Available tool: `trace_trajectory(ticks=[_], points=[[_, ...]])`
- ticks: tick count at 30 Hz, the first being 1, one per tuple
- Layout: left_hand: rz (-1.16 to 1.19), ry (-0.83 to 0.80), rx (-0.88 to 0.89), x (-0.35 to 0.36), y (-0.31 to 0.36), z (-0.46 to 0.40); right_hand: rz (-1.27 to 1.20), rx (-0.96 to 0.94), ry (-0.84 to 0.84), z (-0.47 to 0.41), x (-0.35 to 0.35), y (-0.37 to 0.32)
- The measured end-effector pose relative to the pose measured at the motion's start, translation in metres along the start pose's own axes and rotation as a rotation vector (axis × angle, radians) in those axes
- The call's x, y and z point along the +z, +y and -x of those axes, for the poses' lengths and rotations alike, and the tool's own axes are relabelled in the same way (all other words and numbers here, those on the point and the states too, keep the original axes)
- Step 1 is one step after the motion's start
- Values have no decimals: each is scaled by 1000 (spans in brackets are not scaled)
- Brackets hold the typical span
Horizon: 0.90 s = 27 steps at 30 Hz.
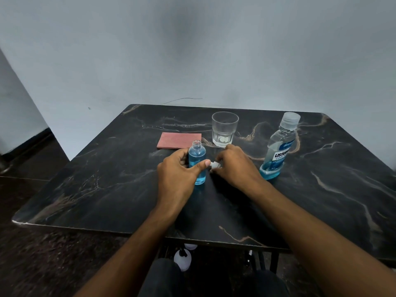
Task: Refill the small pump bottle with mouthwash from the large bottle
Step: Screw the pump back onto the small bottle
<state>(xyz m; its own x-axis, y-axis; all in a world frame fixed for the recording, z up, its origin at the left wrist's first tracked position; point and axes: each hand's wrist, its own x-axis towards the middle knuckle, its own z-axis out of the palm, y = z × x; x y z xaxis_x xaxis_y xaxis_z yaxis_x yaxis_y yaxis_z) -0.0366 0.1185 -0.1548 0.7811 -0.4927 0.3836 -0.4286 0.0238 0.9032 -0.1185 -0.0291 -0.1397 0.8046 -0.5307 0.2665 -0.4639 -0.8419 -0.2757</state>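
The small clear bottle stands upright at the table's middle, uncapped at its neck and nearly full of blue liquid. My left hand grips it, thumb across its front. Just to its right, my right hand pinches a small white pump cap close to the tabletop; most of the cap is hidden by my fingers. The large mouthwash bottle stands upright at the right with its clear cap on and blue liquid low inside.
An empty glass tumbler stands behind my hands. A pink cloth lies flat to its left. The dark marble-pattern table sits against a grey wall, with its front edge near my knees.
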Motion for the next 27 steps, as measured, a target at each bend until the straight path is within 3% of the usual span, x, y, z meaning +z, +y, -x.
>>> trace_trajectory(ticks=[7,11,17,27], points=[[27,-18,31,-4,-1,-2,-89,30,34,-7,-8,8],[32,-15,49,-8,-1,-2,-104,37,183,-11,-30,9],[11,-6,55,-12,-1,-2,48,-191,371,-10,-81,-6],[-50,57,49,-16,-7,-8,233,-415,430,-9,-141,-17]])
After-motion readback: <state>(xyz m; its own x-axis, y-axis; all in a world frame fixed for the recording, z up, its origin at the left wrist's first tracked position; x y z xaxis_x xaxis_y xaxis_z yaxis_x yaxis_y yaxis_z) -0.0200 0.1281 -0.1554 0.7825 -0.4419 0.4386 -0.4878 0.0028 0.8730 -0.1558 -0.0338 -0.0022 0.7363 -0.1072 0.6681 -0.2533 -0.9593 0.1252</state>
